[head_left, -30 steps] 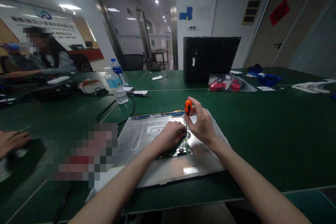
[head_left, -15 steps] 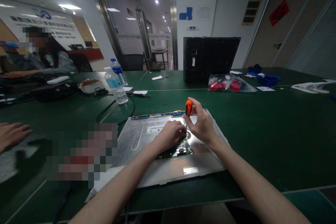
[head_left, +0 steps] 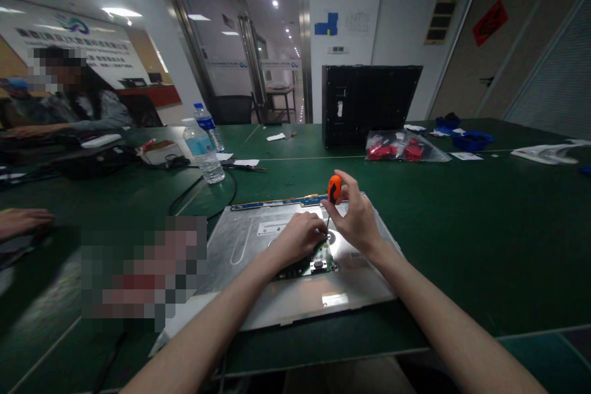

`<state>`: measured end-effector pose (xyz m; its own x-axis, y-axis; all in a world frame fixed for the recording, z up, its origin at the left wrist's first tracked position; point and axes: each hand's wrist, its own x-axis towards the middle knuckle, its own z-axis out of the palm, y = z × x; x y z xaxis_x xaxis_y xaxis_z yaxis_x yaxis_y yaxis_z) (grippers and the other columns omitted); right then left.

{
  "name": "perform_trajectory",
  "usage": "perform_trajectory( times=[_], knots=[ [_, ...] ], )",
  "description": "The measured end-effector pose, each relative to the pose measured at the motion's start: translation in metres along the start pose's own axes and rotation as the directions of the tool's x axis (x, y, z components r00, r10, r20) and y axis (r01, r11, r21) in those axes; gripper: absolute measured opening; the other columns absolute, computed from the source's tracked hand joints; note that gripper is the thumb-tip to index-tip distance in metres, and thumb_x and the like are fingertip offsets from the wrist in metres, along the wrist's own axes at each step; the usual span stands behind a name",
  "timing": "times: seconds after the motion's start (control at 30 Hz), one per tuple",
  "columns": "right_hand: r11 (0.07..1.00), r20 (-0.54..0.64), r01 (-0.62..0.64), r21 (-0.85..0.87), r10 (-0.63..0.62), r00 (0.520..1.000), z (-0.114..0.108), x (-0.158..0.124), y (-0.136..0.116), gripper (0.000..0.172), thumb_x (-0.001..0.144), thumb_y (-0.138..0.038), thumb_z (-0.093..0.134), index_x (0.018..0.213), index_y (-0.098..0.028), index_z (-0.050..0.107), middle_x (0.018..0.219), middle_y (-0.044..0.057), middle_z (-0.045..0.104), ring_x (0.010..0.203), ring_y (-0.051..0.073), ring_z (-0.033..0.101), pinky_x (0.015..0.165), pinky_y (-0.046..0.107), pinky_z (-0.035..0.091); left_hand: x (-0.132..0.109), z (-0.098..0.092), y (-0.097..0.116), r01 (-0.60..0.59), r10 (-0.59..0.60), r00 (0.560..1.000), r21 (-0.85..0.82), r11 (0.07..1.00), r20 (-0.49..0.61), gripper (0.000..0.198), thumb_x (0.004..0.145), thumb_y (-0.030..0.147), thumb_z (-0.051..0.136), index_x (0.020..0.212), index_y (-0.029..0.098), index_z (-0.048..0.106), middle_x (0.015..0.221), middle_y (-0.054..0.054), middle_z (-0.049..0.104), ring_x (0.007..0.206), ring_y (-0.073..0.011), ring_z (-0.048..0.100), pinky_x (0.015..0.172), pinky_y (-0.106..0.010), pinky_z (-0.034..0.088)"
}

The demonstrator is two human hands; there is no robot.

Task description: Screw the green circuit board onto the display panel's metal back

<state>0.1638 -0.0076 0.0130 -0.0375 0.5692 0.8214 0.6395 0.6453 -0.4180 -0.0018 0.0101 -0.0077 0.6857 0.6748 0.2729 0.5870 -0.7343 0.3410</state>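
My right hand point(head_left: 356, 217) is closed around the orange and black handle of a screwdriver point(head_left: 335, 187), which stands nearly upright with its thin shaft pointing down. Its tip meets a green circuit board point(head_left: 327, 253) by the board's far right corner. My left hand point(head_left: 302, 235) lies low over the board, fingertips pinched together right beside the tip; whatever they hold is hidden. Under both hands a flat silver metal panel point(head_left: 249, 246) rests on the table, with a blue circuit strip point(head_left: 272, 202) along its far edge. The left part of the board is covered by my left hand.
Beyond the panel stand water bottles point(head_left: 205, 154), a black monitor-like case point(head_left: 369, 104) and a clear bag with red items point(head_left: 404, 148). A black cable point(head_left: 235, 188) curves behind the panel. Another person's hand point(head_left: 25, 221) is at the left edge; a second person point(head_left: 78, 92) sits further back.
The screwdriver handle has turned and leans slightly further right, with my right hand shifting along. My left hand stays in place. The other person's hand at the left edge has moved a little.
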Motion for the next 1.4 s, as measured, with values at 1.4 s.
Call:
perform_trajectory(
  times=[1.4],
  knots=[
    [0.998, 0.000, -0.033, -0.047, 0.033, 0.999, -0.007, 0.002, 0.002, 0.049, 0.087, -0.026, 0.058, 0.133, -0.018, 0.043, 0.078, 0.001, 0.061, 0.068, 0.019, 0.060, 0.067, 0.034, 0.047, -0.012, -0.056, -0.008, 0.382, -0.363, 0.910, -0.063, 0.922, 0.201, 0.010, 0.078, 0.015, 0.055, 0.074, 0.016, 0.064, 0.069, -0.001, 0.064, 0.066, -0.0157, 0.057, 0.063, -0.024, 0.039]
  ],
)
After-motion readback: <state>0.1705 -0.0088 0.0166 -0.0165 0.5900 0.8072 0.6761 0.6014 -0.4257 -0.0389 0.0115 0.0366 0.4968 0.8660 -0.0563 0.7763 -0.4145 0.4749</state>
